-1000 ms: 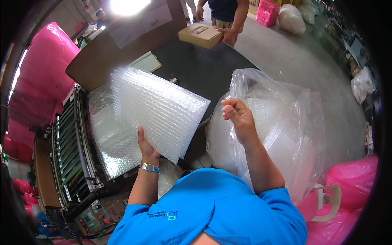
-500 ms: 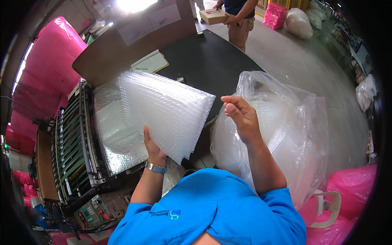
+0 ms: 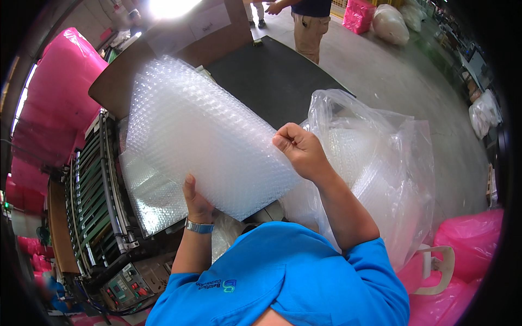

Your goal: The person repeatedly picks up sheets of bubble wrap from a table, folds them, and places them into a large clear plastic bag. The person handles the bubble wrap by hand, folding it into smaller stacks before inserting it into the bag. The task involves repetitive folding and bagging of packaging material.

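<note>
A stack of clear bubble wrap sheets is held up in front of me, tilted over the table. My left hand grips its near lower edge, with the thumb on top and the fingers hidden beneath. At the right edge, my right hand pinches the bubble wrap between thumb and fingers. More bubble wrap lies flat under the held stack, at the left. To the right of my right hand stands a large clear plastic bag filled with bubble wrap sheets.
A dark table extends ahead, with a brown upright panel along its far left. On the left is a machine with rollers and green belts and a control box. Pink wrapped bundles sit at both sides. A co-worker stands beyond the table.
My right hand has closed on the bubble wrap's right edge. The held stack is lifted and spread wider, covering the notepad. The co-worker has shifted left, and the box they held is out of sight.
</note>
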Demonstrator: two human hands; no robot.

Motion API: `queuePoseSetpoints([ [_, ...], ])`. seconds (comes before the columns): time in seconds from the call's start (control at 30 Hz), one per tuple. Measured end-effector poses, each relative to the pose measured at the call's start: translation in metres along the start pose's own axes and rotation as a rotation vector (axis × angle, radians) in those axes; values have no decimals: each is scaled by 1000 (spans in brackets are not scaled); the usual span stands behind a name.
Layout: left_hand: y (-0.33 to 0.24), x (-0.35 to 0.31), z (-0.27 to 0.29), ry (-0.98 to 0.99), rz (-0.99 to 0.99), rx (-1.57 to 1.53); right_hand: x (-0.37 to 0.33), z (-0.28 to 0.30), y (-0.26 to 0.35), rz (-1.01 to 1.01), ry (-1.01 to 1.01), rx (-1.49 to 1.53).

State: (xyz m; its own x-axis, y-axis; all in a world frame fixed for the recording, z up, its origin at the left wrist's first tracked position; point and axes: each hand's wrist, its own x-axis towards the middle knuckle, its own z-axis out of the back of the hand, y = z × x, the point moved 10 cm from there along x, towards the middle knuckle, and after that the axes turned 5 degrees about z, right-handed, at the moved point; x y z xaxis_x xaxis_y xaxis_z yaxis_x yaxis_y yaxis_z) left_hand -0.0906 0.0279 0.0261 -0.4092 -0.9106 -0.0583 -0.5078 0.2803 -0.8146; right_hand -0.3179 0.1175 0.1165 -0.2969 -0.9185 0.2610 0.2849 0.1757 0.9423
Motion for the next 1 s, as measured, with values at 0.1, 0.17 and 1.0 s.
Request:
queuePoseSetpoints([
  [0.1,1,-1,7,0,4,27,1,8,-5,10,-113,18],
  [0.17,5,1,8,1,6,17,2,18,-29,-16,-227,458],
  [1.0,1,17,19,-99,-44,33,-36,49,-83,-11,-203,734],
])
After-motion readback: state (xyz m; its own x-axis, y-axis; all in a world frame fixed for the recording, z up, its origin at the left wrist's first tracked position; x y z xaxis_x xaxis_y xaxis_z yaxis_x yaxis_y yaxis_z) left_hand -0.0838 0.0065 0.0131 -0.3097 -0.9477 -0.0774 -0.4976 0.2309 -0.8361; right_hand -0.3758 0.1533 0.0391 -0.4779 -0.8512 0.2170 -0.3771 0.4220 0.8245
